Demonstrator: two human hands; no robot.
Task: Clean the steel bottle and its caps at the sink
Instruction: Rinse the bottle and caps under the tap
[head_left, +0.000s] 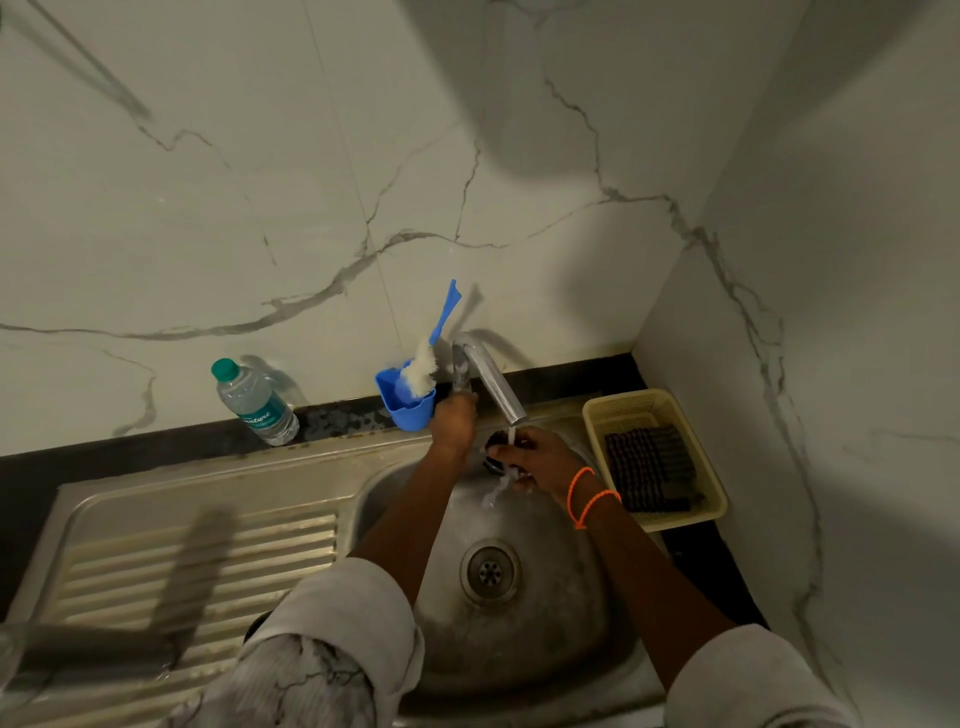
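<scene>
Dark cap (500, 453) held in curled right hand (540, 462) directly under tap (491, 382) stream over sink (395, 483); left hand (454, 423) just left at tap base, grip unclear.

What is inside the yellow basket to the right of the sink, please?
A dark, ribbed scrub pad or cloth lies in the yellow basket; whatever sits beneath it is covered.

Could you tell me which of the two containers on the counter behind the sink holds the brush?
The blue cup left of the tap holds the brush. The cream basket, right of the sink, holds a dark checked cloth.
</scene>
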